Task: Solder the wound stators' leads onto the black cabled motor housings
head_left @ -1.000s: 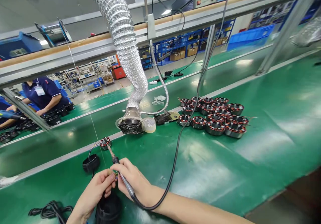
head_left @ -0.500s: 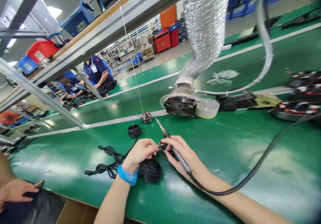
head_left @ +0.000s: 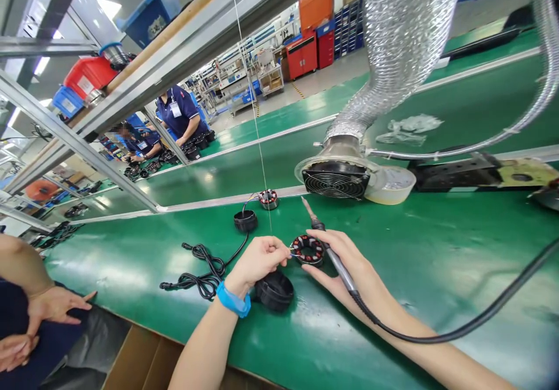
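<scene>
My left hand [head_left: 265,257], with a blue wristband [head_left: 233,300], pinches thin wires [head_left: 290,253] that lead to a motor stator [head_left: 308,250]. The stator is a ring with dark red and white windings. My right hand [head_left: 345,265] reaches round the stator's right side, thumb and fingertips at its edge. A soldering iron [head_left: 341,266] rests in that same hand, its tip [head_left: 307,206] pointing away, up and left, apart from the stator. Just below my left hand sits a black round housing [head_left: 274,291], partly covered by the wrist.
Farther back are another stator [head_left: 268,199] and black housing [head_left: 245,220], joined by wires. Coiled black cables [head_left: 203,270] lie left. A fume fan [head_left: 336,184] with a foil duct [head_left: 404,35] stands behind, beside a round tub [head_left: 391,185]. Another person's hand [head_left: 56,308] is at left.
The view has shifted, so the bench things appear farther right. The stator now shows its face between my hands; before, my right fingers mostly hid it. Both hands keep their holds.
</scene>
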`<state>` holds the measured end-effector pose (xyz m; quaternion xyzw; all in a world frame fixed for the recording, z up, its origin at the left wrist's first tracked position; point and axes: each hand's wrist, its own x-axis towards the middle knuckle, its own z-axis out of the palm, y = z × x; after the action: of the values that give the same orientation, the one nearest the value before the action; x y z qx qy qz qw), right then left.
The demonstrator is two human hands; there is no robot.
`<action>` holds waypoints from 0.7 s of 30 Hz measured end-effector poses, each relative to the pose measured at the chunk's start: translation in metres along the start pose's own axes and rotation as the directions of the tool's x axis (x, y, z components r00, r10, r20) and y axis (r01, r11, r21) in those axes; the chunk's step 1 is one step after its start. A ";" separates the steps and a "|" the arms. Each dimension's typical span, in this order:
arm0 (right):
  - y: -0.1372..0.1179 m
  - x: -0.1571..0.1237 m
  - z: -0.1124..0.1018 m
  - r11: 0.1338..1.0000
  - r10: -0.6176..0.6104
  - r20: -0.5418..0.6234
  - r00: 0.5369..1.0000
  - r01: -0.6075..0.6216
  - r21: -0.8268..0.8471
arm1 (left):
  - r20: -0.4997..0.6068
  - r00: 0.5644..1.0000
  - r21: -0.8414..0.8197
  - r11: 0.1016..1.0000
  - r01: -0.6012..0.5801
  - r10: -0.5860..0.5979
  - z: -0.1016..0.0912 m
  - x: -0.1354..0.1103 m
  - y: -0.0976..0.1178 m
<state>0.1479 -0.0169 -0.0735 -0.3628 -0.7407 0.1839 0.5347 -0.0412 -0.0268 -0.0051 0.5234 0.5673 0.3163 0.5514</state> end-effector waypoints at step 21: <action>-0.026 0.004 -0.025 0.998 -0.055 -0.213 0.975 0.051 -0.024 | 0.003 1.000 0.028 0.999 0.024 -0.024 0.001 -0.001 0.002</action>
<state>0.1613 -0.0343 -0.0442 -0.3656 -0.6900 0.1226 0.6125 -0.0399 -0.0279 -0.0032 0.5247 0.5770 0.3008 0.5489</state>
